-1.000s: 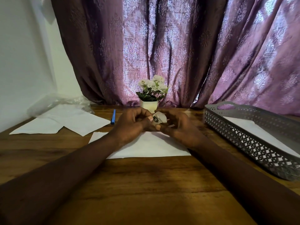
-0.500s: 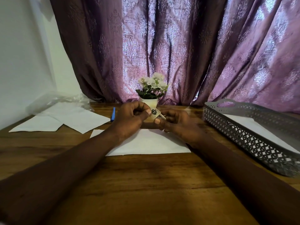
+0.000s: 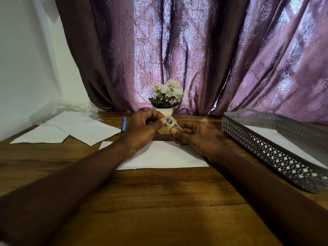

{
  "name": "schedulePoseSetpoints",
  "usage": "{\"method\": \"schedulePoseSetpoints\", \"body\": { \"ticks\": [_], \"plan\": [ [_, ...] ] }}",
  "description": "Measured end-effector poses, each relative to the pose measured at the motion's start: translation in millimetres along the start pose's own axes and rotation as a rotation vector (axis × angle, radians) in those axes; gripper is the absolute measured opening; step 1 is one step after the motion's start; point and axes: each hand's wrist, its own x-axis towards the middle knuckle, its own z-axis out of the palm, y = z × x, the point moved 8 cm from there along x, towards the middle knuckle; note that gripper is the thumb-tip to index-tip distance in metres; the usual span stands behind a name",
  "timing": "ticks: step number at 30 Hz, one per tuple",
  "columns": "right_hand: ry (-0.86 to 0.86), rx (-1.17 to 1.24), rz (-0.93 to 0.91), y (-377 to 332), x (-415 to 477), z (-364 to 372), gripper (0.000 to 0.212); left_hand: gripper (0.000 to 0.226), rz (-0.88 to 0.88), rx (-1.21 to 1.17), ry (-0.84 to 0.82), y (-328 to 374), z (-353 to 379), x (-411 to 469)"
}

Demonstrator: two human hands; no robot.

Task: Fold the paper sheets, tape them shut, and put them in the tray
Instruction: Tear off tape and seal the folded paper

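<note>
Since a second earlier the left hand (image 3: 144,128) and right hand (image 3: 192,137) had drawn slightly apart at frame centre, both pinching a small tape piece (image 3: 171,123) above the folded sheet (image 3: 159,157). Taping seemed in hand. Next, the tape needed pressing across the sheet's seam, before the tray (image 3: 266,148) at right.

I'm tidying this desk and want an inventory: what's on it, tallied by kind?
Paper sheets: 4 (centre sheet, two overlapping left sheets, tray sheet)
Tray: 1
Tape strip, pinched between left hand and right hand: 1
Blue pen: 1
Flower pot: 1
Plastic bag: 1
Total: 9
</note>
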Motion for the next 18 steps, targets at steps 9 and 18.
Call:
{"method": "schedulePoseSetpoints", "body": {
  "ticks": [9, 18],
  "plan": [
    [-0.002, 0.028, 0.022, -1.7, -1.8, 1.4, 0.031, 0.01, 0.002, -0.028, -0.015, 2.0, 1.1, -1.2],
    [0.021, 0.016, 0.032, 2.1, 0.7, -2.6, 0.038, 0.009, -0.013, -0.079, -0.01, 4.1, 1.9, -3.8]
  ]
}}
